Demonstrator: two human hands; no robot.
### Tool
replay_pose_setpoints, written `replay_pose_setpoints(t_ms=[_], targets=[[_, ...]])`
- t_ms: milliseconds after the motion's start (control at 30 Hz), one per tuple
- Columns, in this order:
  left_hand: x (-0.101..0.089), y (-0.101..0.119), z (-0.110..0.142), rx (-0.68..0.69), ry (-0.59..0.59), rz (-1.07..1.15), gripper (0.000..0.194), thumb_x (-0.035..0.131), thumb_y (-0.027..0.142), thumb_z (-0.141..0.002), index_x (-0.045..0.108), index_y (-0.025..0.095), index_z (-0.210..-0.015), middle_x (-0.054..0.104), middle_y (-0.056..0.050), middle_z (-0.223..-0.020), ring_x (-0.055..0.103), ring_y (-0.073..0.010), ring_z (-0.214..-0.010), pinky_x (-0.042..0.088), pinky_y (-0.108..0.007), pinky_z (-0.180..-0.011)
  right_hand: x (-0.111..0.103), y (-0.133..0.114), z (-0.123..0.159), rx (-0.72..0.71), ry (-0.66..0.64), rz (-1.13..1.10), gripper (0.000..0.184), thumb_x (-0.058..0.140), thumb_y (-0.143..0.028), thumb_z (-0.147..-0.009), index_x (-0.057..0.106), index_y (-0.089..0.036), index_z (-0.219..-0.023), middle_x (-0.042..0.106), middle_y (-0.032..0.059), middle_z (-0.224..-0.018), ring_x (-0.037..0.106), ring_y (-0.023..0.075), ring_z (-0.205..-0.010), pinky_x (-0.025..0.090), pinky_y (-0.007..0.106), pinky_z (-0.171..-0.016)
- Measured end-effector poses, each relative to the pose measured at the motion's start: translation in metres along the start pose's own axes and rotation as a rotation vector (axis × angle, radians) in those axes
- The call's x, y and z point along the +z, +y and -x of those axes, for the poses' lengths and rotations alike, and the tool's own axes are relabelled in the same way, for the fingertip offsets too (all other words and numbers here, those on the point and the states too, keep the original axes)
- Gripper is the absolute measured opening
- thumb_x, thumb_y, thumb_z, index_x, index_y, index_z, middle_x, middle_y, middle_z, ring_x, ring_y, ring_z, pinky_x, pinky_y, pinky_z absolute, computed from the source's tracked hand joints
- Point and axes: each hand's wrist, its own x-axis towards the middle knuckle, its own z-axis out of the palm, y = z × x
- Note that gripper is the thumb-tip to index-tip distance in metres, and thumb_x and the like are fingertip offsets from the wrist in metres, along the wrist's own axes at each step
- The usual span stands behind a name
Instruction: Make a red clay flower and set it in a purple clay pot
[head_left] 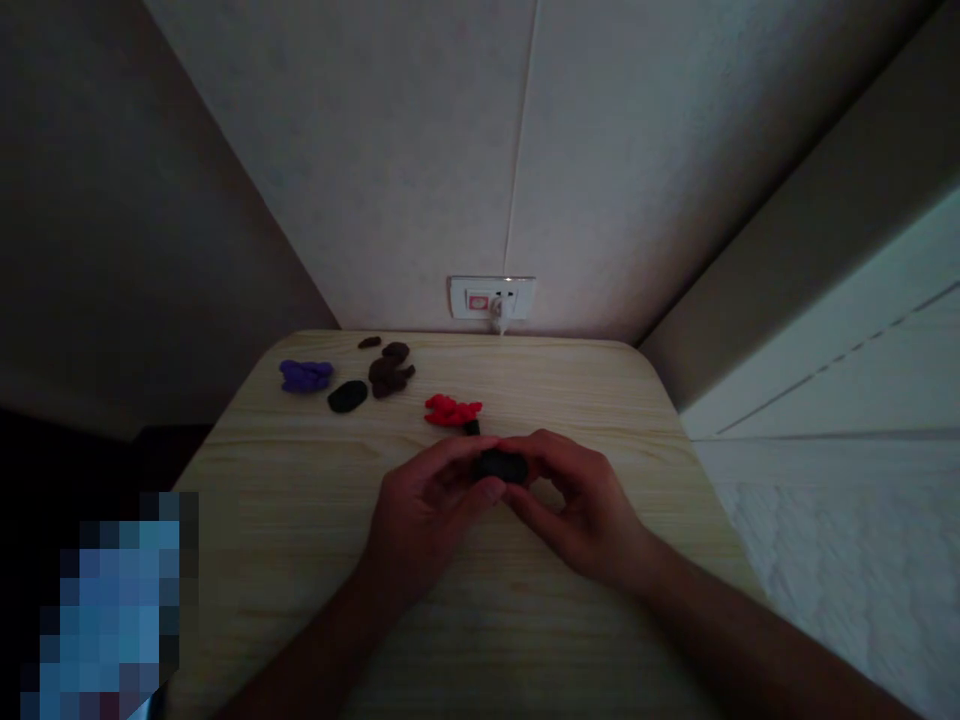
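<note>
My left hand (424,510) and my right hand (581,505) meet over the middle of a light wooden table (300,500). Their fingers pinch a dark lump of clay (501,466) between them, both hands closed on it. Just beyond the hands lies a red clay piece (452,410) with a small black bit (472,428) beside it. Farther back left lie a black clay oval (347,397), brown clay pieces (390,370) and a purple clay lump (305,375).
The table stands in a room corner, walls close on the left and behind. A white wall socket (491,297) with a plug sits just above the table's far edge. A white panelled surface (840,420) runs along the right. The light is dim.
</note>
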Motion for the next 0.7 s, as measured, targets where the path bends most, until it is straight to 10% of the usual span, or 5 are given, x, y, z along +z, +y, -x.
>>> replay_pose_setpoints(t_ms=[700], targets=[[0.0001, -0.0038, 0.0023, 0.215, 0.030, -0.210, 0.020, 0.078, 0.013, -0.084, 0.080, 0.024, -0.100, 0.073, -0.005, -0.099, 0.071, -0.0198, -0.094, 0.061, -0.031, -0.086, -0.0038, -0.0009, -0.0003, 0.034, 0.041, -0.042, 0.017, 0.072, -0.022, -0.092, 0.071, -0.019, -0.109, 0.076, 0.0062, -0.090, 0.070, 0.0171, -0.077, 0.058, 0.031, -0.073]])
